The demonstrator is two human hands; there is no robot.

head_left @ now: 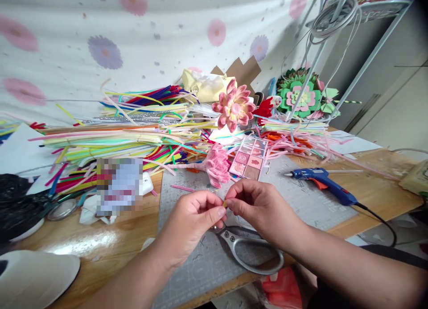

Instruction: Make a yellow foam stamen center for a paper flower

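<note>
Right up front on the left, a white cap (40,273) sits on the surface (129,244), and a red bag (283,289) shows below the front edge. Just in from that edge, here are the scissors (236,251), lying on the grey mat (190,266), loops towards the person, blades mostly hidden. Trouble spot number 1: a low wrist or sleeve could catch a loop and swing them round or off the edge.

Above them, 2 hands at work! The left hand (190,220) and the right hand (267,208) meet, thumbs and fingertips pinching a tiny yellow bit (225,203) between them, over the mat. Little of it shows, so its shape I can't call. Squeeze too hard and it may bend; let 1 fingertip slip and it could drop among the scraps.

Out to the right, the glue gun (324,182) lies on its side, nozzle pointing left; whether it's hot, I can't tell. Its cord (384,220) runs over the edge, so a snag there could drag the gun down.

Beyond the fingertips, a pink flower (217,166) lies beside the palette (249,159): a careless knuckle could crush petals. Farther back, heaped stems (110,139) sprawl, easily tangled by a reaching arm. Past those, a bigger flower (235,107), then green flowers (299,98) and the patterned curtain (180,28).
</note>
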